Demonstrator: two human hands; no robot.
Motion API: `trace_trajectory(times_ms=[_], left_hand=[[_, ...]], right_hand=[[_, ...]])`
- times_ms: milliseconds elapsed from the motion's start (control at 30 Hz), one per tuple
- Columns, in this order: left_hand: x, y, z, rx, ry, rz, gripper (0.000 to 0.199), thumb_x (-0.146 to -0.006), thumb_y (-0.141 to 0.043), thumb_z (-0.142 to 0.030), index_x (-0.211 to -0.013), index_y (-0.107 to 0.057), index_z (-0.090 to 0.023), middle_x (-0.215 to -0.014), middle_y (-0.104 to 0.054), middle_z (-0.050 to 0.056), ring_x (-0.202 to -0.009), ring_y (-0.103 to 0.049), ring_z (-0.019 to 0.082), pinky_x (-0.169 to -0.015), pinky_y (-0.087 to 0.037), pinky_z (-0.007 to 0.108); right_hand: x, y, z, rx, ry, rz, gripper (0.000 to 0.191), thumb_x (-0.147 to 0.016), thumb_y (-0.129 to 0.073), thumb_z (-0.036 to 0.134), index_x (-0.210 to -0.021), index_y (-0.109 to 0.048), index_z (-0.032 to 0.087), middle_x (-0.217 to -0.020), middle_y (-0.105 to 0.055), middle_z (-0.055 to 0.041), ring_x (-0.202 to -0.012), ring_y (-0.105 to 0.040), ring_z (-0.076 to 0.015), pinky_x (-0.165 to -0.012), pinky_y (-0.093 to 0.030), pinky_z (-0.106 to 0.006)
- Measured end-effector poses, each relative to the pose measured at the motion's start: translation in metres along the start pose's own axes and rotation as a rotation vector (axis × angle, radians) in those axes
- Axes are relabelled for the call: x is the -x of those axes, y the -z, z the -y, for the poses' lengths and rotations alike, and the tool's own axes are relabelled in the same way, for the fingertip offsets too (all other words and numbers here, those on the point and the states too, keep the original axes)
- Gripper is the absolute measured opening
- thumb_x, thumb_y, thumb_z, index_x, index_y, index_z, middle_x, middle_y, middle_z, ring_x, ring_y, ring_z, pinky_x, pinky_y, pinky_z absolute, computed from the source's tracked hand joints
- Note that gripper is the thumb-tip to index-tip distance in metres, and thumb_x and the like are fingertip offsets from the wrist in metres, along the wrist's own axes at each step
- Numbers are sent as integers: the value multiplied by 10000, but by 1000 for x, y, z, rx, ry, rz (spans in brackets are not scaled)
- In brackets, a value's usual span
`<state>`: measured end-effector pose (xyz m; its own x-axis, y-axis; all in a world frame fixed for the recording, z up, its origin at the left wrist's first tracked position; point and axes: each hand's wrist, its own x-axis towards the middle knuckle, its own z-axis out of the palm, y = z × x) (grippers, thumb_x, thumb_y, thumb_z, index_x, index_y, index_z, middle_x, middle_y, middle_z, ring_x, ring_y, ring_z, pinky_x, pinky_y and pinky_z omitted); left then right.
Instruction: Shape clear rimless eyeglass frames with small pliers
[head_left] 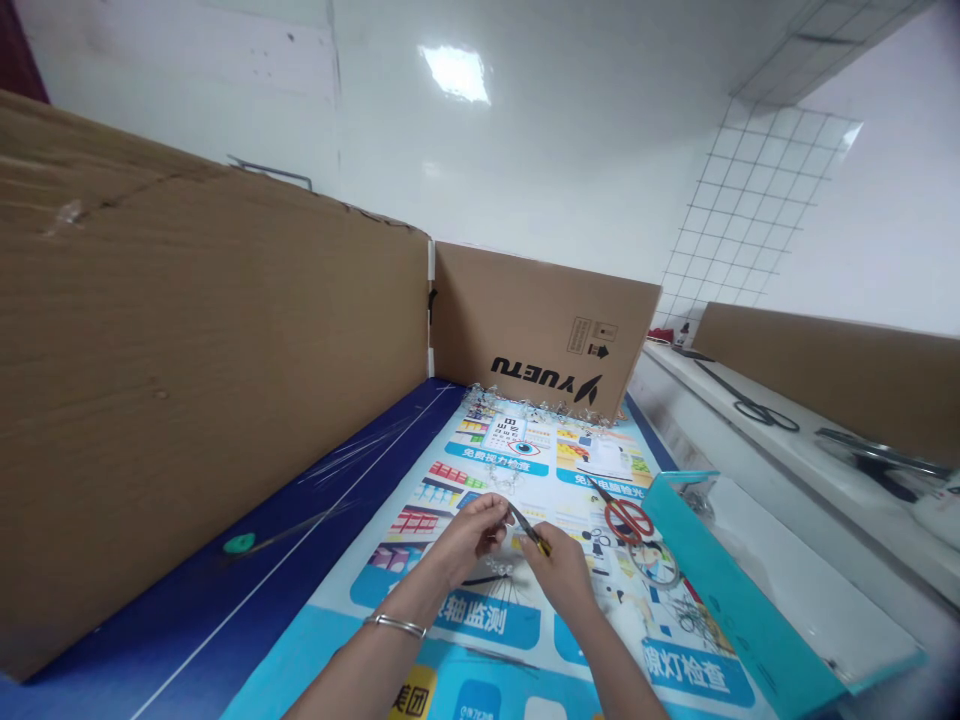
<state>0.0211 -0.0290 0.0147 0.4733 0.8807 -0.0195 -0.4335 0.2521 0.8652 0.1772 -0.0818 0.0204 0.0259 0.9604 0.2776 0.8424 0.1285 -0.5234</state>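
Note:
My right hand (559, 568) is closed around the yellow and black handles of a small pair of pliers (531, 530), whose dark jaws point up and left. At the jaws' tip is my left hand (474, 535), its thumb and fingers pinched together; what it holds is too small to make out. Under both hands lies a printed blue and white sheet (525, 650). Small clear pieces (501, 572) and thin dark wires lie on it between my wrists. Red-handled scissors (628, 522) rest to the right, beside a round roll (654, 565).
A teal-edged open box (757, 600) lies at the right. Cardboard panels stand at the left (225, 350) and back (540, 320). Clear pieces line the back panel's foot. Large black scissors (765, 412) lie on a white ledge (697, 385). A green object (240, 543) lies left.

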Motion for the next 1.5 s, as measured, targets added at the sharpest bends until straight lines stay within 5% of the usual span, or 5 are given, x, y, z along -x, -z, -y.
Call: trace_trajectory(times_ms=[567, 1500], left_hand=[[-1, 4, -9, -286, -122, -221, 172, -674, -562, -334, -697, -519, -169, -656, -553, -6, -592, -524, 98, -467, -308, 175], [-5, 5, -3, -306, -222, -215, 153, -699, -545, -310, -696, -520, -158, -585, -567, 3, -544, -542, 110, -461, -335, 187]], right_hand=[[2, 3, 1, 195, 98, -80, 139, -785, -467, 305, -787, -564, 205, -791, -555, -19, -783, -496, -149, -683, -321, -224], [7, 2, 8, 389, 144, -119, 125, -798, -476, 300, -805, -552, 201, -813, -547, -43, -800, -481, -170, -717, -304, -266]])
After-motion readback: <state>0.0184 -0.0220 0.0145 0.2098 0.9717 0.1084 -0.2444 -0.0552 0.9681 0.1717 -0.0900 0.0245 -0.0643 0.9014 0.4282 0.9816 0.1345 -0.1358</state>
